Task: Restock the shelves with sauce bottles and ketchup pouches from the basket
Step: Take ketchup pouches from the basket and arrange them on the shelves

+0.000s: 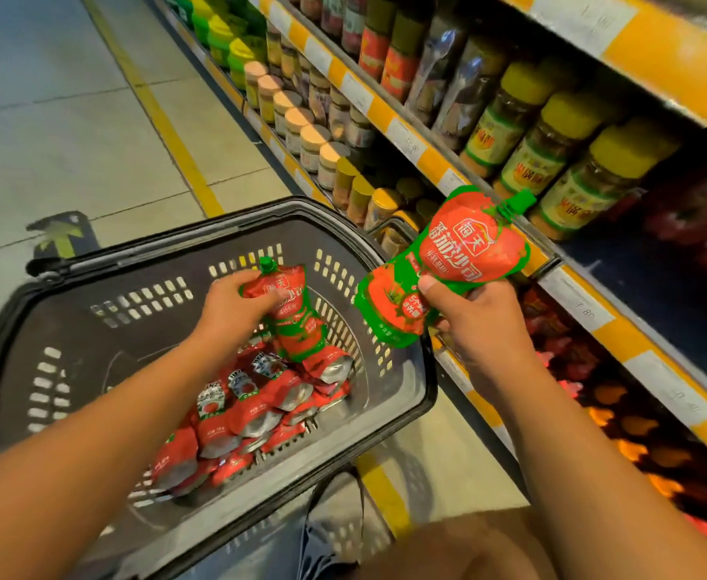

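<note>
One ketchup pouch (293, 316) in left hand (234, 303), two pouches (439, 265) in right hand (477, 320).

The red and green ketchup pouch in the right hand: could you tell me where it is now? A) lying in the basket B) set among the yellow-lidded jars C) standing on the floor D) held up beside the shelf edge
D: the right hand grips the red and green ketchup pouch in the air, beside the yellow shelf edge.

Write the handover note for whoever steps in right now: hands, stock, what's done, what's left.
Left hand grips a ketchup pouch over the basket.
Right hand holds two pouches up by the shelf edge.
Done: three pouches lifted; none of them shelved yet.
Left: shelve these three, then the pile of pouches in the basket bottom. No sauce bottles visible in the basket.
</note>
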The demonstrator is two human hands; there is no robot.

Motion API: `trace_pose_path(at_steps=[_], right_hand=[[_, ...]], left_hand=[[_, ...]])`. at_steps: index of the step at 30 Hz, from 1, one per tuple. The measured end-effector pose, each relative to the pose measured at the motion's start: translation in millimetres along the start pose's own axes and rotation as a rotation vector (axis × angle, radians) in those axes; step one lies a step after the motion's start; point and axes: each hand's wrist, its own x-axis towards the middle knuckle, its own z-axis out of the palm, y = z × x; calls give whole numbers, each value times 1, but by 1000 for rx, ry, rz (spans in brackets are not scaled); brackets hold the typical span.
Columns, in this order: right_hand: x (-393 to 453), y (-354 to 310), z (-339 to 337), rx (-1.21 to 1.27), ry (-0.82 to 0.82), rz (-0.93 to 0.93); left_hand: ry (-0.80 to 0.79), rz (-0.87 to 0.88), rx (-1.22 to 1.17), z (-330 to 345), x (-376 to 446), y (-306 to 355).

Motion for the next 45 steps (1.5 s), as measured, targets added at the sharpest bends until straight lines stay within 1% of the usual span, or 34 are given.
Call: trace_pose_path(at_steps=[4,8,12,14,18,21,23,26,29,31,33,37,41,45], right_hand=[[-22,-20,-10,15,63,-39],[-54,-39,-40,41,113,-41],[-90,-48,-95,63,259,-49],[-106,-47,-123,126,342,-33],[-141,-47,-191,112,521,-96],[-166,-40,-239,166,611,-75],[-182,-31,-265,227,652,-30],[-204,-17,-295,306,708,81],[-219,-1,-323,289,791,146],[-226,4,-340,264,854,156],[-229,7,-358,247,903,147],[-225,9,-389,188,999,114],[-214,15,-422,95,1076,65],[-200,21,-440,13,1165,99]], left_hand=[[-21,-8,-284,-8,-38,55],[-85,80,-381,-4,-76,115],[-159,157,-485,22,-114,164],[-209,177,-500,41,-129,179],[-309,222,-491,100,-167,204],[-379,244,-478,149,-191,217],[-428,212,-477,182,-205,224],[-518,112,-425,230,-223,229],[-632,50,-312,280,-237,229],[-670,18,-232,310,-245,226],[-686,-12,-200,338,-253,222],[-705,-48,-212,385,-262,210],[-721,-14,-194,424,-263,211],[-675,27,-207,458,-258,225]])
